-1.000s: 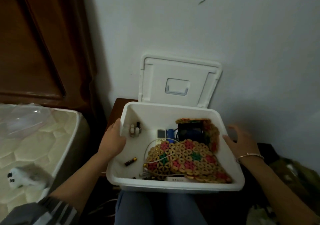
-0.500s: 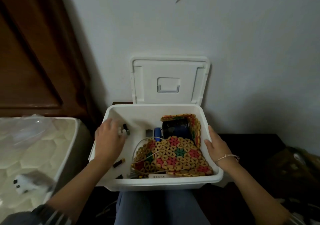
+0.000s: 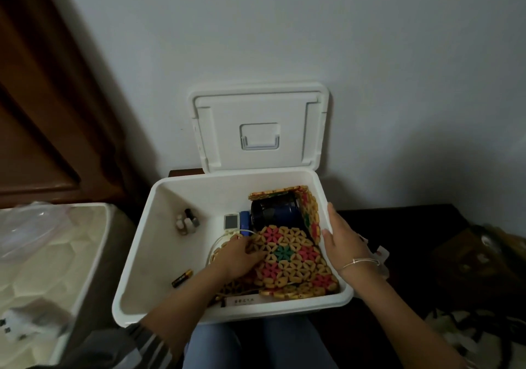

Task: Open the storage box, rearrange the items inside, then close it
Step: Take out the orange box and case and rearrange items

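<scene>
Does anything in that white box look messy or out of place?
Yes. The beaded mat is crumpled, bent up over a dark jar that seems tipped on its side at the back right. A loose battery lies alone on the box floor.

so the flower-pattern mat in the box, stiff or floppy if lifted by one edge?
Likely floppy: the mat bends up and over the dark jar, so it seems to hinge between linked pieces. Lifted by one edge it would probably sag. Its openwork should give grip.
</scene>
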The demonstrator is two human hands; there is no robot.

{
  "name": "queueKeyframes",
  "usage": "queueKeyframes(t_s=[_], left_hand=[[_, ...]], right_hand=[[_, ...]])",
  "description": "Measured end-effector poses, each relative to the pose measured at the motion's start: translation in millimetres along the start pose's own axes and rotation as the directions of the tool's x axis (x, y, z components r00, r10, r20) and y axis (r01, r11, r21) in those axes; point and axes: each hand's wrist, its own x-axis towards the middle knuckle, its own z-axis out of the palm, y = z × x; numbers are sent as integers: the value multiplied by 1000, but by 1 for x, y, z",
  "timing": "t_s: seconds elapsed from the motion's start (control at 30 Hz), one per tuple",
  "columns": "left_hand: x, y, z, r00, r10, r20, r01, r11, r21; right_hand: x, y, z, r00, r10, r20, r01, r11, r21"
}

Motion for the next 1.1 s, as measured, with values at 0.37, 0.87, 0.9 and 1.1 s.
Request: queueKeyframes(t_s=[0.37, 0.87, 0.9, 1.1], left_hand=[[42, -25, -25, 960, -154, -233, 176, 981, 77], [15, -12, -18, 988, -143, 61, 138, 987, 82], [13, -10, -15, 985, -142, 94, 137, 989, 56], [20, -1, -6, 974, -210, 84, 221, 960, -170]], right_hand=[[0, -1, 4, 999, -3, -38, 2, 1000, -5], [3, 9, 12, 993, -64, -103, 73, 994, 83], [3, 9, 12, 992, -68, -107, 78, 993, 89], [3, 8, 11, 992, -67, -110, 76, 994, 85]])
